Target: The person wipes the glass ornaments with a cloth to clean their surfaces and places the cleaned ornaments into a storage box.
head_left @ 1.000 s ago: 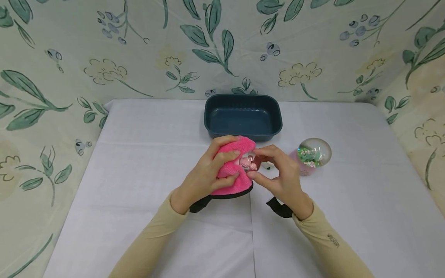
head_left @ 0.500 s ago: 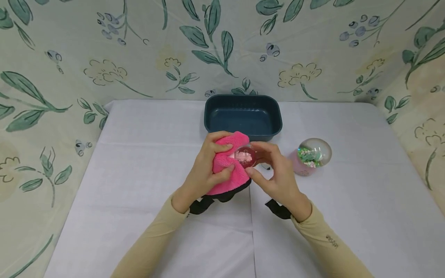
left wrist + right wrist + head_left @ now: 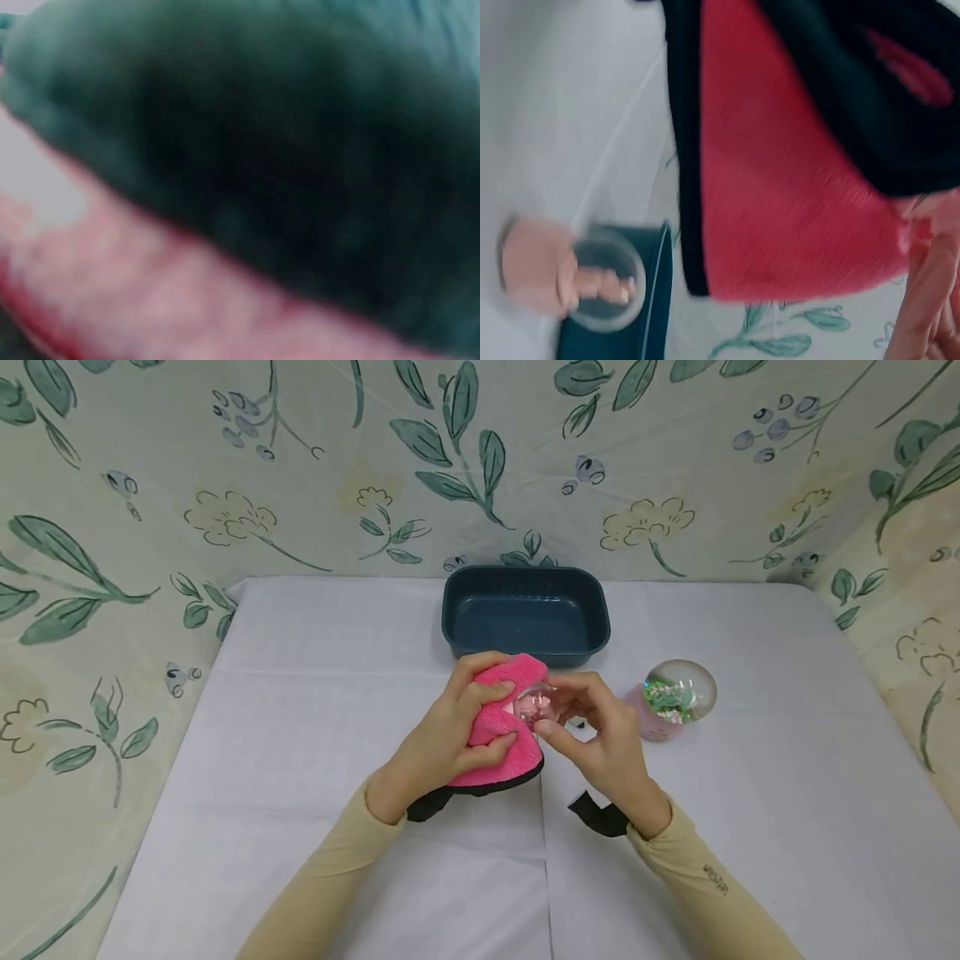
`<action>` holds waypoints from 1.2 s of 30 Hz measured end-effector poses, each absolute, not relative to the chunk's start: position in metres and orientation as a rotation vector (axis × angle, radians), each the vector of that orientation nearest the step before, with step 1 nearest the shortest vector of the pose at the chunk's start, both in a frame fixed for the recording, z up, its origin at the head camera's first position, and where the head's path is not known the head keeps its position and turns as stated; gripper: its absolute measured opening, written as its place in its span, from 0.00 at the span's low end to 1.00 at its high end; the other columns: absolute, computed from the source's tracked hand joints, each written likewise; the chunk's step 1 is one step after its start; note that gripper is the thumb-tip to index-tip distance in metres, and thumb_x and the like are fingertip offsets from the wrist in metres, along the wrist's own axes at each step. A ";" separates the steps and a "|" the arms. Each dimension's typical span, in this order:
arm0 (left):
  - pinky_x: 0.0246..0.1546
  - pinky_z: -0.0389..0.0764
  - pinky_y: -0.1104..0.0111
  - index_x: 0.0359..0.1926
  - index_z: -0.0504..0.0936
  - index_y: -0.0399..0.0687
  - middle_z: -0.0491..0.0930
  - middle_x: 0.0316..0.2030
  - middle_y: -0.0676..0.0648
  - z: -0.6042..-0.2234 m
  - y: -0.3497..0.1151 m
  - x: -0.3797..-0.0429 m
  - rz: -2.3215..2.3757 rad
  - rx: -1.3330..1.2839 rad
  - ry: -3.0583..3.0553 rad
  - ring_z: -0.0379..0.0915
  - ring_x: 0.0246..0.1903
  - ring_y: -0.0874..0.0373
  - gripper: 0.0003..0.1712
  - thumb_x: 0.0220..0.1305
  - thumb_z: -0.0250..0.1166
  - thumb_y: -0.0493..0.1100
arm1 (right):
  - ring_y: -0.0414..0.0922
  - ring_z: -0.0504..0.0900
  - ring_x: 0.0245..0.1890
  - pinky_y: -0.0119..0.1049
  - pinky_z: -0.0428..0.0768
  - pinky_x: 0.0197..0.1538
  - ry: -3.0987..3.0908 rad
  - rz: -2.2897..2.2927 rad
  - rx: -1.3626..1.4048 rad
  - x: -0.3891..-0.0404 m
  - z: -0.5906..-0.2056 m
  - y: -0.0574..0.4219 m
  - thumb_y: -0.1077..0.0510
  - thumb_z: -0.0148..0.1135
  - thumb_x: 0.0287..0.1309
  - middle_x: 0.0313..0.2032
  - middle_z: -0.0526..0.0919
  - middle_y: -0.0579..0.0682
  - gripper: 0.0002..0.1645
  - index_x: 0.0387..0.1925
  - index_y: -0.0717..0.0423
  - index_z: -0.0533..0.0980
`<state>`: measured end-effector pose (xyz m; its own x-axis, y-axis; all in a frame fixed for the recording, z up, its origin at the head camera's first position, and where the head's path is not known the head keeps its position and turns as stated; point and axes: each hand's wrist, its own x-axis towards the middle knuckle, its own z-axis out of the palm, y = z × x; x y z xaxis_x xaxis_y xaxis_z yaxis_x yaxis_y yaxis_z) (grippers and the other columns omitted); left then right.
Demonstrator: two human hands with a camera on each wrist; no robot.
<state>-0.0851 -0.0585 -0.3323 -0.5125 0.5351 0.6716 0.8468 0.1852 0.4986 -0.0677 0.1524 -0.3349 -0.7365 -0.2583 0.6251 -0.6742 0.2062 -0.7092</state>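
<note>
My left hand (image 3: pixel 465 727) grips a pink plush cloth (image 3: pixel 502 764) with dark edging, bunched round one side of a small snow globe (image 3: pixel 534 706). Inside its clear ball a pink figure shows; the cloth hides its base. The thumb and fingers of my right hand (image 3: pixel 603 727) pinch the ball from the right. In the right wrist view the cloth (image 3: pixel 795 195) hangs broad and flat, its dark back folded over at top right. Blurred dark and pink material (image 3: pixel 262 150) fills the left wrist view.
A dark blue rectangular tub (image 3: pixel 525 647) stands behind the hands. To the right is a snow globe (image 3: pixel 678 693) with green decoration and pink base. The right wrist view shows a pink-based snow globe (image 3: pixel 536 266) before the tub. Black straps (image 3: pixel 600 817) hang by both wrists.
Both hands lifted slightly away, then came back nearer with the cloth and globe. The held globe has turned, its ball now showing paler than the red of half a second ago.
</note>
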 end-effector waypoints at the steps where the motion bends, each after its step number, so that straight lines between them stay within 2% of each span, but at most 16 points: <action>1: 0.50 0.77 0.63 0.54 0.61 0.43 0.60 0.58 0.36 -0.332 -0.058 -0.085 -1.209 -1.307 -2.117 0.61 0.59 0.43 0.37 0.45 0.73 0.34 | 0.39 0.79 0.27 0.26 0.79 0.31 -2.124 1.610 0.824 -0.067 -0.335 0.152 0.48 0.64 0.59 0.31 0.80 0.55 0.29 0.48 0.70 0.72; 5: 0.50 0.77 0.63 0.52 0.62 0.43 0.61 0.58 0.36 -0.334 -0.057 -0.085 -1.176 -1.290 -2.103 0.62 0.58 0.43 0.35 0.46 0.72 0.35 | 0.40 0.78 0.21 0.27 0.80 0.27 -2.131 1.777 0.725 -0.063 -0.335 0.149 0.60 0.66 0.57 0.26 0.79 0.54 0.20 0.47 0.70 0.73; 7: 0.49 0.78 0.63 0.52 0.63 0.43 0.61 0.58 0.36 -0.335 -0.057 -0.084 -1.228 -1.266 -2.104 0.62 0.59 0.44 0.34 0.45 0.72 0.36 | 0.40 0.79 0.22 0.28 0.80 0.29 -2.148 1.739 0.748 -0.063 -0.335 0.149 0.58 0.66 0.58 0.27 0.80 0.54 0.22 0.48 0.69 0.73; 11: 0.47 0.79 0.63 0.52 0.64 0.43 0.62 0.58 0.36 -0.334 -0.058 -0.084 -1.382 -1.226 -2.084 0.61 0.59 0.44 0.31 0.46 0.68 0.35 | 0.43 0.80 0.32 0.27 0.80 0.38 -2.170 1.497 0.879 -0.066 -0.333 0.149 0.41 0.62 0.59 0.40 0.80 0.56 0.36 0.54 0.68 0.69; 14: 0.47 0.79 0.62 0.52 0.64 0.42 0.62 0.58 0.36 -0.333 -0.058 -0.085 -1.435 -1.219 -2.072 0.61 0.59 0.44 0.29 0.48 0.65 0.36 | 0.45 0.79 0.38 0.27 0.78 0.44 -2.128 1.373 0.967 -0.068 -0.332 0.151 0.41 0.60 0.59 0.47 0.77 0.59 0.38 0.55 0.69 0.68; 18: 0.47 0.79 0.63 0.52 0.63 0.42 0.61 0.58 0.36 -0.331 -0.058 -0.085 -1.432 -1.234 -2.078 0.60 0.59 0.44 0.30 0.49 0.66 0.36 | 0.46 0.80 0.38 0.27 0.78 0.46 -2.055 1.290 1.024 -0.070 -0.332 0.152 0.43 0.62 0.60 0.45 0.78 0.61 0.34 0.51 0.71 0.71; 23: 0.49 0.78 0.63 0.54 0.61 0.44 0.60 0.59 0.36 -0.331 -0.056 -0.084 -1.295 -1.283 -2.105 0.60 0.60 0.43 0.37 0.45 0.72 0.35 | 0.43 0.80 0.30 0.25 0.79 0.39 -2.060 1.368 0.914 -0.069 -0.336 0.150 0.43 0.61 0.60 0.37 0.81 0.59 0.32 0.45 0.72 0.73; 28: 0.52 0.76 0.63 0.52 0.62 0.43 0.61 0.58 0.37 -0.335 -0.054 -0.086 -1.174 -1.288 -2.095 0.62 0.59 0.44 0.35 0.46 0.72 0.35 | 0.41 0.81 0.23 0.28 0.81 0.29 -2.133 1.749 0.676 -0.066 -0.336 0.148 0.61 0.63 0.60 0.28 0.81 0.57 0.15 0.41 0.70 0.74; 30: 0.51 0.77 0.63 0.52 0.63 0.43 0.61 0.58 0.37 -0.337 -0.054 -0.085 -1.210 -1.262 -2.103 0.62 0.59 0.44 0.34 0.46 0.71 0.36 | 0.41 0.81 0.22 0.29 0.81 0.28 -2.176 1.791 0.635 -0.065 -0.336 0.148 0.66 0.62 0.58 0.27 0.80 0.55 0.12 0.42 0.69 0.74; 36: 0.45 0.80 0.61 0.51 0.64 0.41 0.64 0.57 0.36 -0.336 -0.056 -0.087 -1.487 -1.136 -2.054 0.63 0.58 0.44 0.30 0.46 0.66 0.36 | 0.45 0.81 0.38 0.30 0.80 0.43 -2.199 1.472 0.888 -0.068 -0.337 0.151 0.44 0.62 0.59 0.46 0.79 0.58 0.35 0.55 0.68 0.69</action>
<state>-0.0866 -0.0562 -0.3356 -0.6115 0.3949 0.6856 0.7746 0.1225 0.6204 -0.0679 0.1513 -0.3366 -0.7432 -0.3048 0.5956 -0.6668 0.2643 -0.6968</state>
